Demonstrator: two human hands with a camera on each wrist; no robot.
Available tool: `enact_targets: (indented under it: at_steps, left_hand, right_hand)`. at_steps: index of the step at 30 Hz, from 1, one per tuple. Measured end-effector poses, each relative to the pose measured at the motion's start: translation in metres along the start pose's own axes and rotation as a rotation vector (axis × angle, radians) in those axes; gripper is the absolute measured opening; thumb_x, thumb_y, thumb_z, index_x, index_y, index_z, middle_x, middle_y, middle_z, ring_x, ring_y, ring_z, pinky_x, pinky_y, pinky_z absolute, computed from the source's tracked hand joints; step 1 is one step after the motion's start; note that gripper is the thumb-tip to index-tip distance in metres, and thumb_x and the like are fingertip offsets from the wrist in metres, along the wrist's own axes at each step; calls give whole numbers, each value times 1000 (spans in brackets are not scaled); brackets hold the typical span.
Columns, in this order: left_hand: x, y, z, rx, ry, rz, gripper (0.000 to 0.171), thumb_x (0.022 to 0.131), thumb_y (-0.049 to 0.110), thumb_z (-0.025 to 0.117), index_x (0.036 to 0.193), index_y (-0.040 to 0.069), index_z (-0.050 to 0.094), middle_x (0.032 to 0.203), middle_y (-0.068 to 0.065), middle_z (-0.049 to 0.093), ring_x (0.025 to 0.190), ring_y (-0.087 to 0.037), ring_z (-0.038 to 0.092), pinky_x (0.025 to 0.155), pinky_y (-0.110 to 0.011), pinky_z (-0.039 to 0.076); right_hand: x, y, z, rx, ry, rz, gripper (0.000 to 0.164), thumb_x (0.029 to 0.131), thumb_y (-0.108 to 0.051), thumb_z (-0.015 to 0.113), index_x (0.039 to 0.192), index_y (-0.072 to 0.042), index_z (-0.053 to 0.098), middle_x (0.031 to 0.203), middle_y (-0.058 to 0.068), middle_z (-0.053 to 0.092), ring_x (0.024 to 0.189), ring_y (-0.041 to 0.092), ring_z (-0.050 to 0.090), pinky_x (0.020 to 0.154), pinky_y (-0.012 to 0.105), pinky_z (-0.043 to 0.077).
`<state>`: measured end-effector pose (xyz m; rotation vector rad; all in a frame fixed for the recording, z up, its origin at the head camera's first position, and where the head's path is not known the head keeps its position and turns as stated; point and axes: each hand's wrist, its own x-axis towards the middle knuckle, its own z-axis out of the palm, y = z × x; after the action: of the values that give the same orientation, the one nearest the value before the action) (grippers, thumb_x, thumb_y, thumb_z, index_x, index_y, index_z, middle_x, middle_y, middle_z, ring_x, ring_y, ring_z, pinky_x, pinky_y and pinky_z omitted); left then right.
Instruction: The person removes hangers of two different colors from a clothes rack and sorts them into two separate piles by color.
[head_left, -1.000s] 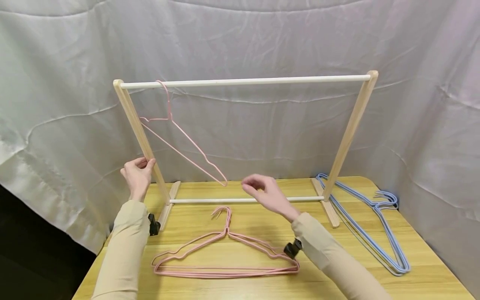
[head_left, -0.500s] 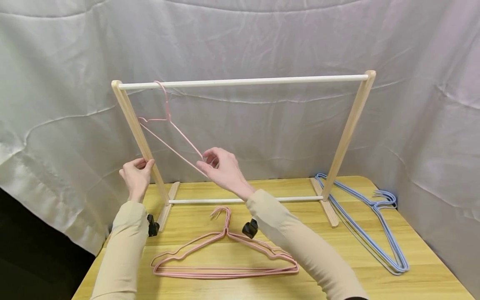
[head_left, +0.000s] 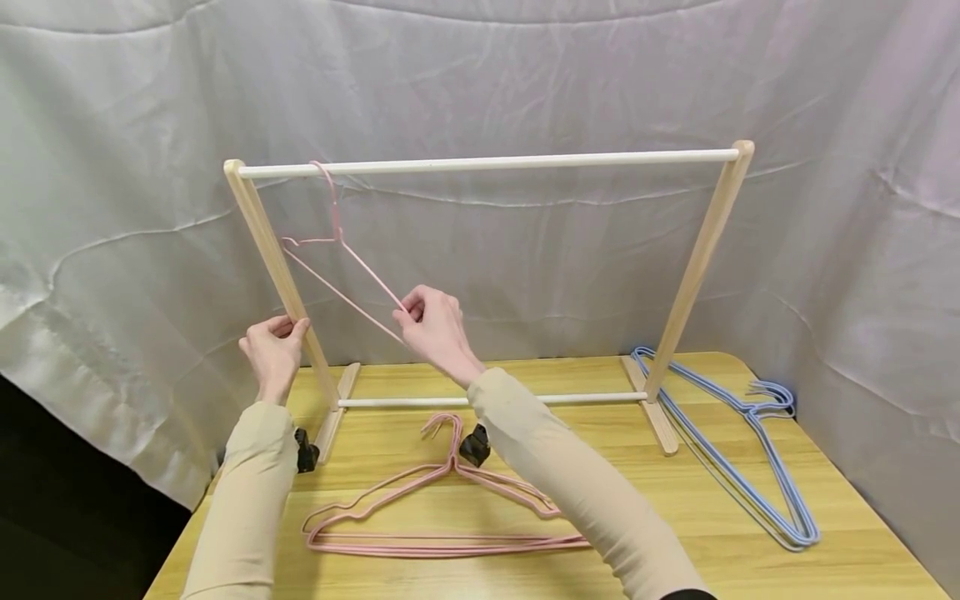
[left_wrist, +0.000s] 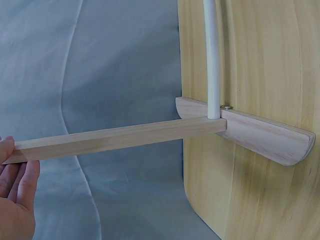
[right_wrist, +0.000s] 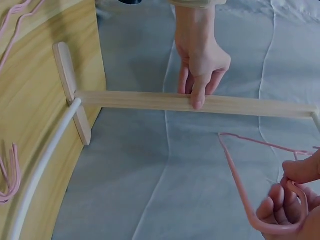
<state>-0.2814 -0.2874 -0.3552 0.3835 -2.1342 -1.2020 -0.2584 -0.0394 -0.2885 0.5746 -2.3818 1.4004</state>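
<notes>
From the white top bar of a wooden garment rack [head_left: 480, 164] hangs one pink clothes hanger [head_left: 367, 271], near the rack's left end. My right hand [head_left: 437, 327] pinches that hanger near its lower right end; in the right wrist view the thumb and fingers close around the pink wire [right_wrist: 240, 187]. My left hand [head_left: 273, 350] grips the rack's left upright [head_left: 272, 250] about midway up, thumb on one side and fingers on the other, as the left wrist view also shows with the upright [left_wrist: 115, 139]. The hanger's right end is hidden behind my right hand.
Several pink hangers [head_left: 450, 550] lie stacked on the wooden table [head_left: 420, 579] in front of the rack, partly under my right forearm. To the right, several blue hangers [head_left: 780, 475] lie by the rack's right foot [head_left: 660, 427]. A grey curtain [head_left: 525, 83] surrounds the table.
My right hand has moved left and slightly up from open space to the hanging pink hanger and now pinches it. The left hand has stayed on the upright.
</notes>
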Motion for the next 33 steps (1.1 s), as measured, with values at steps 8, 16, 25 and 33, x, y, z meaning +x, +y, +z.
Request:
enact_targets:
  at_steps: [8,16,25,33]
  left_hand:
    - [0,1,0,-10,1,-6,34,94,22,70,113,-7,73,114,-28,70,122,-35,42,99,-47,24]
    - [-1,0,0,-10,1,2,33,94,20,70,113,-7,73,113,-29,70,120,-36,42,100,-47,24]
    - [-1,1,1,-12,-7,-16,33,94,20,70,114,-7,72,115,-28,70,121,-35,41,101,-48,25]
    - [-3,2,1,-13,-10,-11,34,94,21,71,114,-7,73,115,-29,70,120,-35,41,100,-48,25]
  right_hand:
    - [0,3,-6,-5,77,-31,10,90,-14,73,84,-6,73,69,7,69,63,14,57,66,21,39]
    - [-5,3,-15,24,121,-53,12,88,-16,76,81,-6,73,66,7,68,61,12,56,65,21,39]
    - [-10,12,-30,76,165,-75,13,87,-16,77,81,-6,72,66,9,68,59,10,55,62,21,40]
    - [-15,19,-51,124,216,-103,15,87,-15,78,80,-4,71,66,12,66,56,6,51,56,19,38]
